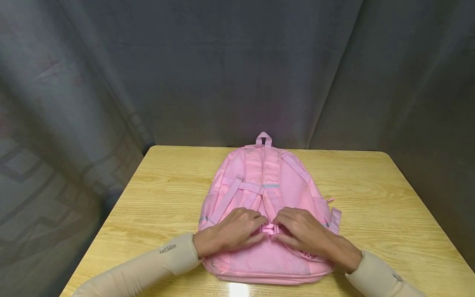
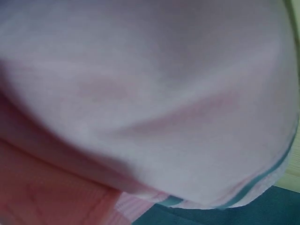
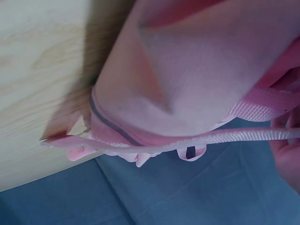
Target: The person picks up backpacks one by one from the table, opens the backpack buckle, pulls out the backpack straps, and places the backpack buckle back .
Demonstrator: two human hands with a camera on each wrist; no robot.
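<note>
A pink backpack lies on the table with its shoulder straps facing up and its top loop pointing away. Low on its middle sits a pink plastic buckle, partly covered by fingers. From the left, my left hand pinches one side of the buckle between fingers and thumb. My right hand pinches the opposite side, fingers above and thumb below. In the right wrist view, a ribbed pink webbing strap runs to the right hand's fingers at the frame edge. Pink backpack fabric fills most of the left wrist view.
The wooden table extends on both sides of the backpack. A loose strap end sticks out at the bag's right side, close to a small zipper pull. Grey curtains hang behind the table and along its sides.
</note>
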